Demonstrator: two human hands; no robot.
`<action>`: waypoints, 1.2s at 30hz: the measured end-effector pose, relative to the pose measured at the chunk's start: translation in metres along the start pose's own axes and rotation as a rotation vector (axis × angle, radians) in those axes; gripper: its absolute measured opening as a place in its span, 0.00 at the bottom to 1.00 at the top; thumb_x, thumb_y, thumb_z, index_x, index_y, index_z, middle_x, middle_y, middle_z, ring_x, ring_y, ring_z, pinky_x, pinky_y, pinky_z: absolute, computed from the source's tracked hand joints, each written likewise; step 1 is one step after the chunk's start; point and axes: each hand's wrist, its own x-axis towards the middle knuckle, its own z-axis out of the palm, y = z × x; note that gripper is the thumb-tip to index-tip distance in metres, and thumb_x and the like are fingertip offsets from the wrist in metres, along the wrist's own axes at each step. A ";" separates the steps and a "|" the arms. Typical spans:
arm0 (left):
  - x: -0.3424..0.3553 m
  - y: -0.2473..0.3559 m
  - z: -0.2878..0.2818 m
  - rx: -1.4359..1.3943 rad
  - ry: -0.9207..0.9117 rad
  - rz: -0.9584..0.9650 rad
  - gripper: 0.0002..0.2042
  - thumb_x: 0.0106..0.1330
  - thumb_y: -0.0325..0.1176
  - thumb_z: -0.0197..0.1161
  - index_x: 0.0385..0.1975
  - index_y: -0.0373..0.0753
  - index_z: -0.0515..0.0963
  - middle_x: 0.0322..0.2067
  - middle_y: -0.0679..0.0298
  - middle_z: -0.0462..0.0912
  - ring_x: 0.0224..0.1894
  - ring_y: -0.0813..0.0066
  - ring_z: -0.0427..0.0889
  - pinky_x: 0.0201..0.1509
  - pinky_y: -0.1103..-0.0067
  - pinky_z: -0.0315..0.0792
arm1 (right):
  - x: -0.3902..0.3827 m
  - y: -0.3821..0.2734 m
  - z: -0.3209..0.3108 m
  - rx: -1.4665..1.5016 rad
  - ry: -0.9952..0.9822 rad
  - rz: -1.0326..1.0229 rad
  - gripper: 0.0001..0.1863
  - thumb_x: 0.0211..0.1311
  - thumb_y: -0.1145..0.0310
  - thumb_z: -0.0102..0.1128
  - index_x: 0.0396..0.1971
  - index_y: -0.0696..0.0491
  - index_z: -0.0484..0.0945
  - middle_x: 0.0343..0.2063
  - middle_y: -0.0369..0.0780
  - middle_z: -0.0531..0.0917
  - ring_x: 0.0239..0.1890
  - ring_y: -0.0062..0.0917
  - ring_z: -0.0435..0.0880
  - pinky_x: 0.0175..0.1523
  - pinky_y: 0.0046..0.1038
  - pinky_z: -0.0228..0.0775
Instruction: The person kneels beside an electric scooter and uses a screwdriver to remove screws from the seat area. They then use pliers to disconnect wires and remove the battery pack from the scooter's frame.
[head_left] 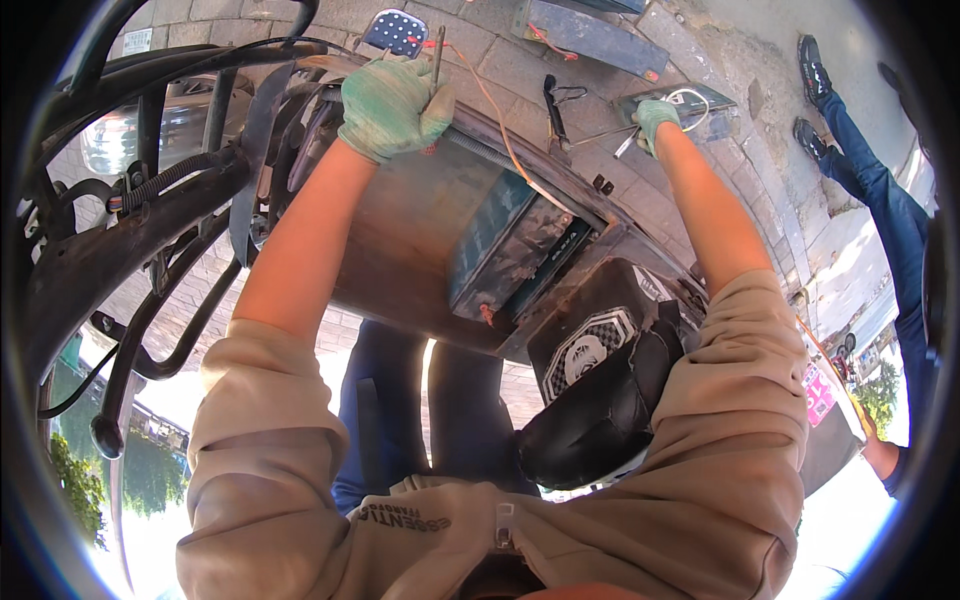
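Observation:
My left hand [390, 105], in a green work glove, is closed at the rim of an open vehicle compartment [400, 250]. A thin metal rod [438, 58] stands up between its fingers and thumb. An orange wire [490, 105] runs from beside this hand to the dark batteries [510, 250] inside the compartment. My right hand [657, 115], gloved too, reaches past the far side and is closed around a slim silver tool [625, 146], its exact kind unclear. Just beyond lies a flat dark panel or case [720, 122] with a white cable loop [690, 92] above it.
Black tubular framework [130, 210] fills the left. A torn black seat [600, 400] stands near my right forearm. On the paving are dark battery blocks [600, 42], a dotted blue pad [396, 32] and a black-handled tool [554, 110]. Another person's jeans-clad leg [865, 150] is at right.

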 end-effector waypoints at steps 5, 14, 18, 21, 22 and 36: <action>0.004 0.003 -0.002 0.064 -0.088 -0.114 0.17 0.68 0.47 0.53 0.22 0.44 0.79 0.22 0.58 0.79 0.28 0.52 0.80 0.32 0.64 0.73 | -0.127 -0.018 -0.064 0.517 0.097 0.014 0.12 0.65 0.68 0.58 0.41 0.62 0.76 0.25 0.45 0.83 0.19 0.28 0.81 0.24 0.29 0.75; -0.035 0.075 -0.039 -0.850 0.043 -0.911 0.20 0.71 0.47 0.53 0.30 0.33 0.79 0.24 0.59 0.83 0.28 0.70 0.83 0.35 0.74 0.77 | -0.401 -0.040 -0.165 0.989 0.349 -0.380 0.12 0.73 0.69 0.48 0.47 0.62 0.72 0.42 0.46 0.84 0.34 0.28 0.88 0.31 0.27 0.85; -0.109 0.172 -0.068 -1.219 0.130 -1.341 0.15 0.69 0.45 0.54 0.28 0.41 0.77 0.28 0.60 0.82 0.28 0.72 0.81 0.36 0.76 0.75 | -0.509 -0.041 -0.148 1.459 0.318 -0.318 0.13 0.71 0.70 0.54 0.46 0.64 0.76 0.39 0.46 0.85 0.22 0.11 0.67 0.22 0.14 0.62; -0.165 0.247 -0.091 -1.775 0.180 -1.414 0.14 0.71 0.43 0.51 0.30 0.40 0.76 0.30 0.58 0.84 0.20 0.79 0.72 0.26 0.82 0.68 | -0.574 -0.034 -0.116 1.456 -0.114 -0.257 0.09 0.67 0.74 0.59 0.44 0.61 0.78 0.30 0.39 0.80 0.20 0.11 0.70 0.22 0.12 0.60; -0.183 0.266 -0.098 -1.773 0.137 -1.392 0.14 0.72 0.43 0.51 0.32 0.39 0.77 0.30 0.58 0.85 0.17 0.83 0.69 0.22 0.84 0.65 | -0.593 -0.035 -0.094 1.410 -0.141 -0.244 0.09 0.66 0.77 0.60 0.45 0.59 0.79 0.30 0.38 0.80 0.21 0.10 0.70 0.22 0.12 0.59; -0.257 0.335 -0.008 -1.865 0.004 -1.955 0.12 0.71 0.43 0.61 0.35 0.41 0.79 0.28 0.63 0.80 0.26 0.71 0.78 0.30 0.74 0.74 | -0.645 -0.021 0.112 0.696 0.059 -0.188 0.15 0.73 0.71 0.49 0.53 0.62 0.73 0.23 0.42 0.85 0.30 0.30 0.86 0.42 0.30 0.75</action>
